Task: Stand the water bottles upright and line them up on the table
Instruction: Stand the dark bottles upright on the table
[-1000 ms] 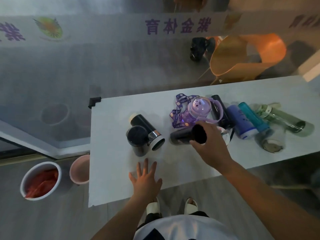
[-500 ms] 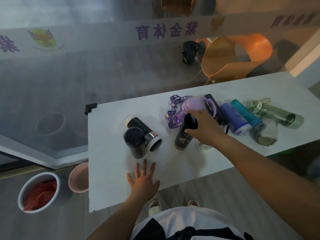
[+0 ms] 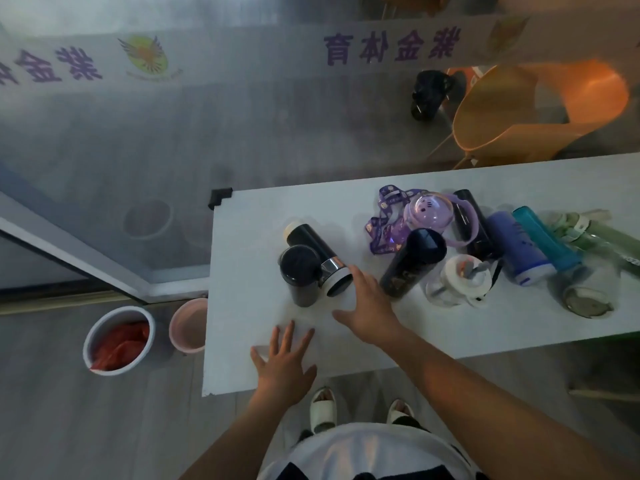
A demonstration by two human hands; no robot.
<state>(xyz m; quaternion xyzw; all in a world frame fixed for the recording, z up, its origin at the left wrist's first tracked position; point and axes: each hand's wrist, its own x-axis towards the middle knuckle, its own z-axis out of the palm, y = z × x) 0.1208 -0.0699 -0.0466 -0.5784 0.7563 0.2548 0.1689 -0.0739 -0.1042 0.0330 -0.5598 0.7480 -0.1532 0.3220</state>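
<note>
On the white table (image 3: 450, 337) a dark bottle (image 3: 412, 263) stands upright in the middle. Another black bottle (image 3: 298, 275) stands upright at the left, and a black flask with a silver band (image 3: 320, 258) lies against it. My right hand (image 3: 367, 306) is open, its fingertips at the flask's white end. My left hand (image 3: 285, 365) lies flat and open on the table's near edge. Behind are a purple kids' bottle with a strap (image 3: 427, 213), a lying black bottle (image 3: 472, 223), a blue one (image 3: 516, 249), a teal one (image 3: 543, 239), a green one (image 3: 609, 237), a white-lidded clear bottle (image 3: 457, 280) and a clear one (image 3: 585, 296).
Two buckets stand on the floor left of the table, a white one with red cloth (image 3: 119, 341) and a pink one (image 3: 188, 323). An orange chair (image 3: 533, 112) is behind the table. A glass partition (image 3: 104, 188) runs along the left.
My right hand stood the dark bottle upright, let go of it and moved left to the lying flask. My left hand stayed flat on the table.
</note>
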